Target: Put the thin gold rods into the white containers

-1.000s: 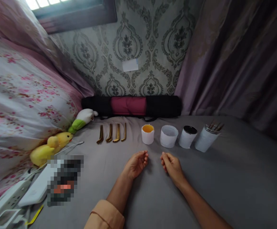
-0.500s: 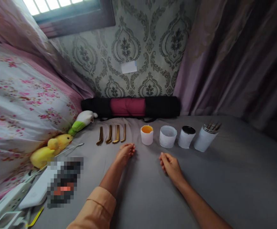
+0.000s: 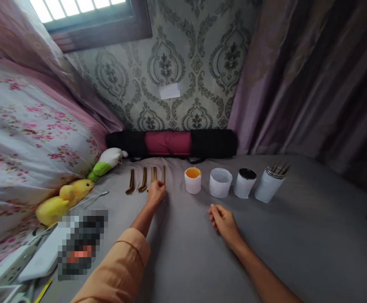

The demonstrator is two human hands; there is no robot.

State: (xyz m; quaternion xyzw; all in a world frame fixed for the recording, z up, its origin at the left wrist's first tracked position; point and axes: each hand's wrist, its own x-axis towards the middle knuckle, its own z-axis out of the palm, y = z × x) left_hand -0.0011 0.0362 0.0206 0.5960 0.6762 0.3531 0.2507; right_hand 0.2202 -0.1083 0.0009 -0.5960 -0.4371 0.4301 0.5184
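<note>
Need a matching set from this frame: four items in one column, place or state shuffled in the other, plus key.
Column 1
1. left hand
2. right hand
3. rightmost white cup
4. yellow plush duck

Column 2
A. holds metal utensils
B. fingers on the gold cutlery pieces
C. lies beside the floral bedding
D. loosely curled on the grey sheet, holding nothing

Pairs: 1-B, 2-D, 3-A, 4-C

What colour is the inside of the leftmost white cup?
Orange-yellow inside the cup, with a white outer wall. It shows in the head view.
</note>
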